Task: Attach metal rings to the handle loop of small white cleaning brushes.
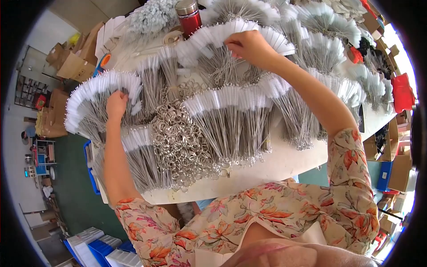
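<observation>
Bundles of thin wire brushes with white bristle tips cover the table. My left hand (pixel 116 105) is at a fanned-out bundle of brushes (pixel 98 86) on the left. Its fingers are drawn together among the stems, and whatever they grip is hidden. Farther off, my right hand (pixel 250 46) reaches over another fan of brushes (pixel 218 38). Thumb and fingers are pinched near the bristle tips; I cannot make out what is between them. Between my arms lies a heap of shiny metal rings (pixel 180 142), beside a row of brushes (pixel 235 120) with looped ends toward me.
A red flask with a metal lid (pixel 189 18) stands at the back, near a roll of tape (pixel 172 37). More brush bundles (pixel 320 49) fill the right. Cardboard boxes (pixel 80 55) are at the left, blue and white bins (pixel 100 247) on the floor. The table (pixel 293 162) curves around me.
</observation>
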The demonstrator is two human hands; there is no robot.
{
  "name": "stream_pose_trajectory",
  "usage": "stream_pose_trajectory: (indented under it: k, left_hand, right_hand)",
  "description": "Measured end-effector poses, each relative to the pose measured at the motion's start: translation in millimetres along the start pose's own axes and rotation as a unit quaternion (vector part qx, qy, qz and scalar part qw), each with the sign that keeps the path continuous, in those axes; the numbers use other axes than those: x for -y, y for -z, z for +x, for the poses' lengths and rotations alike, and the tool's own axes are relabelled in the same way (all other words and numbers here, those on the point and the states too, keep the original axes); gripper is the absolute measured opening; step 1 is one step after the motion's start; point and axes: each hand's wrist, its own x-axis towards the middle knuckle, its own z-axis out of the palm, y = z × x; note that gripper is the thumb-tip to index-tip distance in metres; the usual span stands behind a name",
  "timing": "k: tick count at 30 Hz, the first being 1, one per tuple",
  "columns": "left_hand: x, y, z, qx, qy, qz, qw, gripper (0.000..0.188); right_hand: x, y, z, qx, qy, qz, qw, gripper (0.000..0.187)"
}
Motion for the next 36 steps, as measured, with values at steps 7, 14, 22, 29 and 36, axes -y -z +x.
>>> stream_pose_trajectory:
  k: [7,14,22,29,36]
  left_hand:
    - [5.8,11.3,-7.7,-0.012,0.050,-0.098,0.994,0.019]
    - [-115.2,64.6,7.9,-0.302,0.068,-0.402,0.862,0.036]
    - [-108.0,-12.7,16.6,0.062,-0.043,-0.067,0.995,0.033]
    - [-120.0,0.9,14.1,0.013,-0.053,0.000,0.999,0.023]
    - [-117.2,51.2,2.4,-0.223,-0.049,-0.296,0.927,0.016]
  right_hand:
    - [-15.8,-35.8,44.4,-0.014,-0.090,-0.253,0.963,0.023]
    - [-13.9,5.6,27.6,-0.140,-0.070,0.167,0.973,0.020]
    - [-33.0,146.9,-10.8,-0.275,-0.077,0.146,0.947,0.024]
    - [-162.8,116.9,-26.6,-0.105,-0.214,-0.147,0.960,0.022]
    - [-155.0,87.3,-19.6,-0.072,-0.261,-0.269,0.924,0.024]
